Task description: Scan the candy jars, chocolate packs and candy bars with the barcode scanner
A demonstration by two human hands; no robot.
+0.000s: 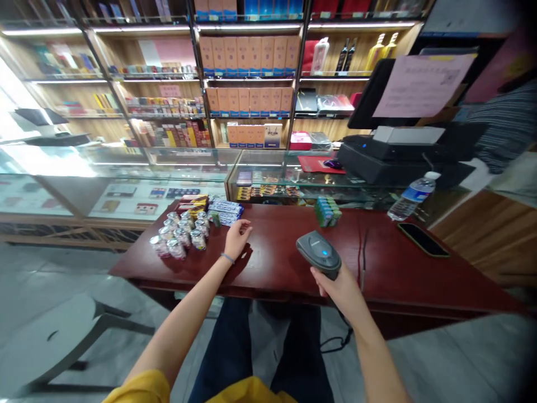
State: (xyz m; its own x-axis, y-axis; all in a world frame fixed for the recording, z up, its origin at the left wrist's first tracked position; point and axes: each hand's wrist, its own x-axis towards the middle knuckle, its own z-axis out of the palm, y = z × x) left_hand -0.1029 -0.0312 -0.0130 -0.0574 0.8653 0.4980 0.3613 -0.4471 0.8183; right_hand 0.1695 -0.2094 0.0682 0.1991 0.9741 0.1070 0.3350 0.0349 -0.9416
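My right hand [335,282] grips the handle of a dark grey barcode scanner [319,252], its blue light lit, above the front of the table. My left hand [237,239] hovers over the middle of the tabletop, fingers loosely curled and a little apart, with nothing visible in it. Just left of it stands a small green box [215,219]. Several clear jars with silvery lids [180,235] are grouped farther left. Behind them lie blue-and-white packs [225,211] and brown-and-yellow packs [193,205]. A block of small green boxes [327,211] stands at the table's back.
On the dark red table [272,252], a water bottle [413,196] and a phone [423,239] lie to the right, with a cable [363,252] nearer. Glass display counters [188,168] and a monitor [373,95] stand behind. A grey stool [62,336] is at lower left. Another person's striped sleeve [507,123] shows at right.
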